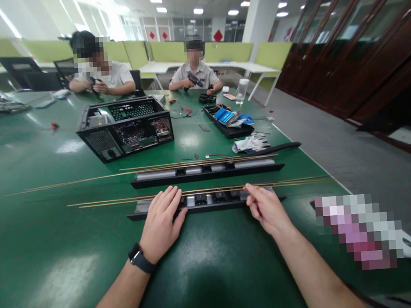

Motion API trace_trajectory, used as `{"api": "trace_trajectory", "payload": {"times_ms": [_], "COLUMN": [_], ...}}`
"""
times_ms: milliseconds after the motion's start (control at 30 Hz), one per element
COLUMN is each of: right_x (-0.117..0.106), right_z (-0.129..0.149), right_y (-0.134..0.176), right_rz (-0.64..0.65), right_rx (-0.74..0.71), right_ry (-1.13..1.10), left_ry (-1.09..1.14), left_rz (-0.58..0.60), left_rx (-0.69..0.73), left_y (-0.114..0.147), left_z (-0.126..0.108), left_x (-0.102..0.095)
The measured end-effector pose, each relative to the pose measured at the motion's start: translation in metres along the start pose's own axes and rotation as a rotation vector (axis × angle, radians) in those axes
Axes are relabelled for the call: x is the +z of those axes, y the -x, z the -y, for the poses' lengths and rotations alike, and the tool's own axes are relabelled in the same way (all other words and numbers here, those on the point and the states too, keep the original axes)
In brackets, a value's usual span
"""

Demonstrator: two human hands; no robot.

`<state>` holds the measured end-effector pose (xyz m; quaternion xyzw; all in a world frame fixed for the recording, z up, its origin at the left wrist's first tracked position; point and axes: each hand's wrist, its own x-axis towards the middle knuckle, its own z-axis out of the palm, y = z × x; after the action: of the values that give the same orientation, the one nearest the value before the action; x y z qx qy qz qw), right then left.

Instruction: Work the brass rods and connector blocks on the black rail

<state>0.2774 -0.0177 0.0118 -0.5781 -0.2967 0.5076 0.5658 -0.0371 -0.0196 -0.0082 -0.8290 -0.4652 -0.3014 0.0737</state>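
Two long dark rails with silvery troughs lie crosswise on the green table. Thin brass-coloured rods (113,202) run lengthwise along the near rail (205,209) and stick out past both its ends. My left hand (164,218) rests on the left part of that rail, fingers stretched out over the rods. At its right part my right hand (265,206) has its fingers curled, the index fingertip and thumb closed at a brass-coloured rod. Black blocks (220,196) sit in the trough between my hands. Behind it, the far rail (210,175) bears more thin rods (87,179).
A computer case (126,131) stands open at the back left. Behind the far rail lie white gloves (250,144), a black tray (241,132) and a dark strip (275,148). A blurred-out pink and white item (359,232) lies right. Two people (105,76) sit across the table (58,258).
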Motion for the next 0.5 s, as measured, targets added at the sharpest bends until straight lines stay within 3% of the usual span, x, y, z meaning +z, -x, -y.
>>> {"api": "trace_trajectory", "payload": {"times_ms": [500], "right_x": [-0.0017], "right_z": [-0.0009], "right_y": [-0.0029], "right_rz": [0.042], "right_rx": [-0.011], "right_ry": [-0.046], "left_ry": [-0.009], "left_rz": [-0.026], "left_rx": [0.011], "left_y": [-0.001], "left_z": [0.0006], "left_x": [0.0011]}}
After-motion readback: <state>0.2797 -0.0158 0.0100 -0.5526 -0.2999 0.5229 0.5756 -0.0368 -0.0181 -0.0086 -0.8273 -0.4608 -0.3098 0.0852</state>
